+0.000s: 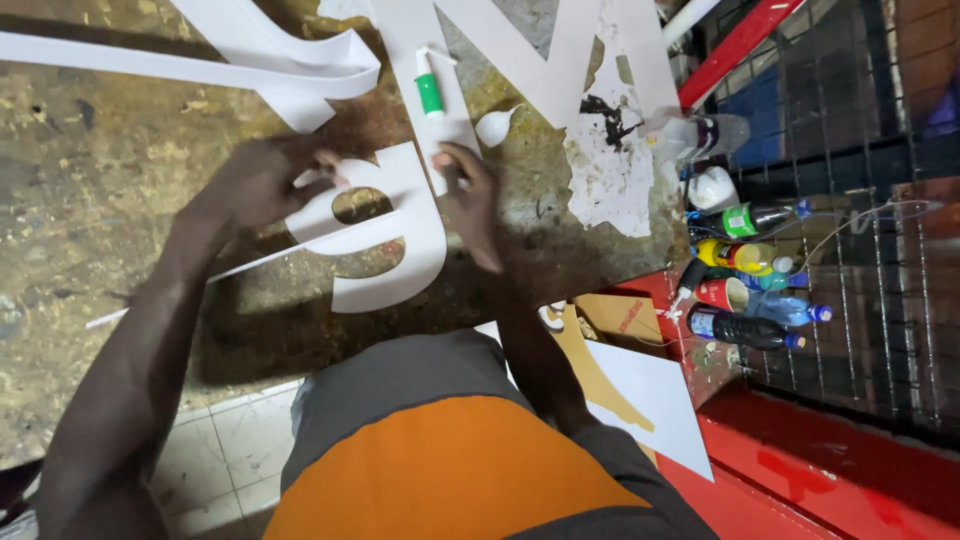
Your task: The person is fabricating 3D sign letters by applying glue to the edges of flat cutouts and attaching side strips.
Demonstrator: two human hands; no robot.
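A white cut-out letter point(385, 235) is seen lying flat on the stained, paint-flecked worktop point(90, 170), just beyond the person's orange and grey top, with a long thin white strip point(270, 258) running out from under it toward the lower left. The left hand point(262, 182) is laid on the letter's left edge, its fingers point(320, 170) bent and closed onto the upper-left lobe, though the picture is blurred there and a true pinch cannot be confirmed. The letter is judged to be light, thin and fairly stiff sheet, likely to flex or crease at its narrow arms and to slide easily on the worktop; a hold at the broad curved body, not at the thin strip, is judged safest. Further right, the right hand point(472, 200) is pressed on the letter's upper-right edge, fingers together and extended, flat against it rather than wrapped round it. Above, larger white cut-out shapes point(560, 60) and a curled white band point(300, 65) are spread, with a green-labelled glue tube point(429, 88) lying on one. At the far right, several bottles point(750, 270) are crowded by a wire mesh point(860, 200).
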